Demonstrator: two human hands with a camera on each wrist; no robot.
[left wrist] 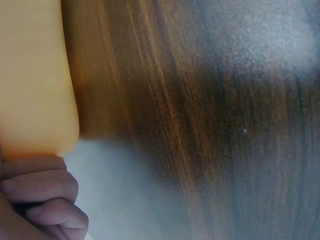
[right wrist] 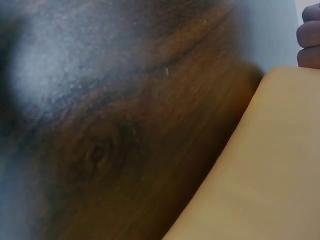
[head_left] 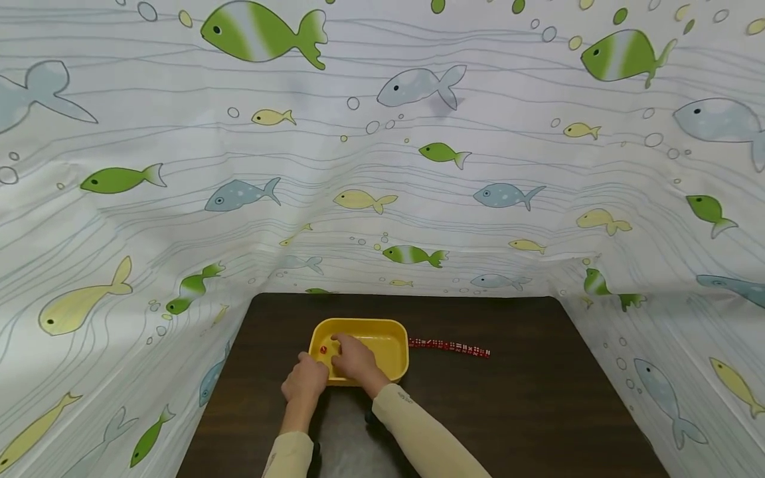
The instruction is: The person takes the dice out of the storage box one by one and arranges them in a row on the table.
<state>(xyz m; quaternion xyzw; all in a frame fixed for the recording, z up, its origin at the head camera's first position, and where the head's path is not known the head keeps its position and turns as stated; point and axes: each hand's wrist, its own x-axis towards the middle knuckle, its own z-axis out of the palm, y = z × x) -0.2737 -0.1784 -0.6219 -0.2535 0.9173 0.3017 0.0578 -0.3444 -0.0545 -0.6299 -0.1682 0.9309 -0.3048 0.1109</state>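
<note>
A yellow plastic tray [head_left: 382, 326] with raised sides sits on the dark table. My left hand [head_left: 306, 380] grips its near left corner; the left wrist view has the curled fingers [left wrist: 45, 187] against the tray's outer wall [left wrist: 35, 75]. Inside the tray, towards the left end, lies one red die [head_left: 323, 349]. My right hand [head_left: 356, 362] reaches over the near rim, index finger and thumb spread apart just right of that die, without touching it. From the tray's right side a row of several red dice [head_left: 451, 346] runs across the table.
Dark wood-grain table [head_left: 538, 411] lies under everything. A white curtain [head_left: 335, 153] printed with fish surrounds it at the back and both sides. In the right wrist view the tray's wall [right wrist: 270, 165] fills the lower right.
</note>
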